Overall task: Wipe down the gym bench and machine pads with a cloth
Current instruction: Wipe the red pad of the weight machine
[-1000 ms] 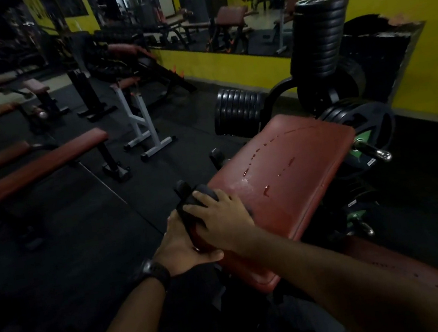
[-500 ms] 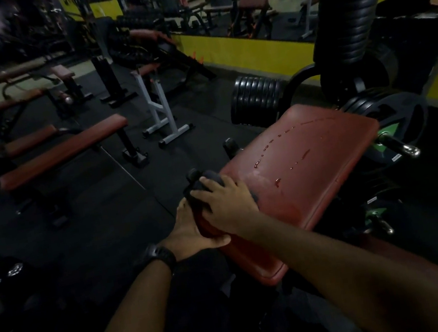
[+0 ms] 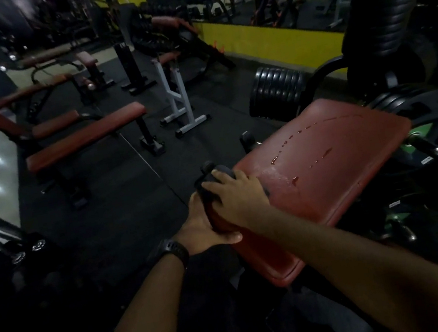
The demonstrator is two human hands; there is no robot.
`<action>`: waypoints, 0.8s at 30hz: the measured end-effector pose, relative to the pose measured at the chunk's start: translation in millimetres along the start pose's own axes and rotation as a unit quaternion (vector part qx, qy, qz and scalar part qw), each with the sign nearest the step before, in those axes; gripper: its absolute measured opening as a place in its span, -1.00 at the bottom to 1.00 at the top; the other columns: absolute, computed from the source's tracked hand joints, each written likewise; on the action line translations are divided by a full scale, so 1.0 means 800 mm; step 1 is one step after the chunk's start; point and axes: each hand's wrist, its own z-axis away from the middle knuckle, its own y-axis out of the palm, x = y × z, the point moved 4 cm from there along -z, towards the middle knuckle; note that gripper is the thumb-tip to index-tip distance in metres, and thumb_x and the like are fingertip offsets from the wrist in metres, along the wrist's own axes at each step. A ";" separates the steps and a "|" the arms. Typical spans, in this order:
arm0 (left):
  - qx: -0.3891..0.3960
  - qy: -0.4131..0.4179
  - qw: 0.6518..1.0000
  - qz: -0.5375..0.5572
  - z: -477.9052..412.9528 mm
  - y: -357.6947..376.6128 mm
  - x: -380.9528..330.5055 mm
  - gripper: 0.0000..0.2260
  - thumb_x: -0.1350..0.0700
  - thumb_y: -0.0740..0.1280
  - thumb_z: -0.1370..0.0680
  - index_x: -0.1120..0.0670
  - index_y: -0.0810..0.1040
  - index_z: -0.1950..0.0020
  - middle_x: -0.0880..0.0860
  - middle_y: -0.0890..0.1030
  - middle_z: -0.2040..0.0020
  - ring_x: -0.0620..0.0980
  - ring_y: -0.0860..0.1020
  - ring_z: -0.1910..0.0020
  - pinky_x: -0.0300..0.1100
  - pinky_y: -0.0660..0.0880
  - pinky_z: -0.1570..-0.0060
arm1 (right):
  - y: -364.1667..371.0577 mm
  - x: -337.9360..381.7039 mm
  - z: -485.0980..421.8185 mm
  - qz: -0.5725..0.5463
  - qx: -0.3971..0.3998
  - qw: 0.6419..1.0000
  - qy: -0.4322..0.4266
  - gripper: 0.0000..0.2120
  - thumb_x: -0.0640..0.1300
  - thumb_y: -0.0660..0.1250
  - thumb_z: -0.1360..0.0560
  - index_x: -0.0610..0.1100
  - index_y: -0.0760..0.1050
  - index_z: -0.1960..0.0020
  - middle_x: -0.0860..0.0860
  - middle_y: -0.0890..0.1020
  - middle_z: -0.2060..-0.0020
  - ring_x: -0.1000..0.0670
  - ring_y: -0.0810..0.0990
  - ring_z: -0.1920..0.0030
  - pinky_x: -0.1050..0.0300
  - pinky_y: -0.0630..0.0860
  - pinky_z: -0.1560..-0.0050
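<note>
A tilted red machine pad (image 3: 327,171) fills the middle right, with a curved line of liquid drops and a wet patch on its surface. At the pad's near left corner sits a dark cloth (image 3: 215,177). My right hand (image 3: 238,197) lies on top of the cloth with fingers bent over it, pressing it onto the corner. My left hand (image 3: 202,228), with a black watch on the wrist, grips the pad's left side edge just below, thumb along the edge and fingers hidden behind the pad.
Black weight plates (image 3: 275,93) and a tall plate stack (image 3: 387,4) stand behind the pad, and a loaded bar end (image 3: 433,149) juts out at right. Red flat benches (image 3: 84,141) and a white stand (image 3: 178,100) sit on the black rubber floor at left.
My head has turned left, so the pad sits further right in view. Both hands stay at the pad's near left corner with the cloth.
</note>
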 end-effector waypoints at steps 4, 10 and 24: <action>0.032 -0.039 0.999 -0.012 0.001 0.000 0.005 0.38 -0.24 0.64 -0.25 -0.02 -0.41 -0.62 -0.09 -0.37 -0.62 -0.04 -0.21 -0.63 -0.03 -0.02 -0.56 | -0.004 -0.052 -0.034 0.040 0.040 0.994 0.094 -0.49 0.15 0.10 -0.65 0.11 0.20 -0.58 -0.04 0.15 -0.62 -0.25 0.26 -0.48 -0.23 0.34 -0.30; 0.005 -0.021 0.999 -0.029 -0.001 -0.001 0.005 0.43 -0.30 0.66 -0.14 0.00 -0.31 -0.63 -0.08 -0.18 -0.64 0.03 -0.03 -0.63 0.07 0.11 -0.59 | -0.004 -0.005 0.023 0.030 -0.022 0.993 0.112 -0.53 0.13 0.05 -0.65 0.10 0.27 -0.53 -0.05 0.20 -0.60 -0.28 0.29 -0.44 -0.22 0.32 -0.29; 0.014 -0.035 0.999 -0.035 -0.004 -0.002 0.005 0.41 -0.23 0.68 -0.18 0.04 -0.32 -0.63 -0.06 -0.24 -0.63 0.02 -0.10 -0.63 0.05 0.04 -0.59 | -0.001 -0.014 0.016 0.042 -0.023 0.989 0.141 -0.52 0.13 0.07 -0.64 0.07 0.26 -0.54 -0.07 0.19 -0.60 -0.30 0.26 -0.46 -0.26 0.33 -0.29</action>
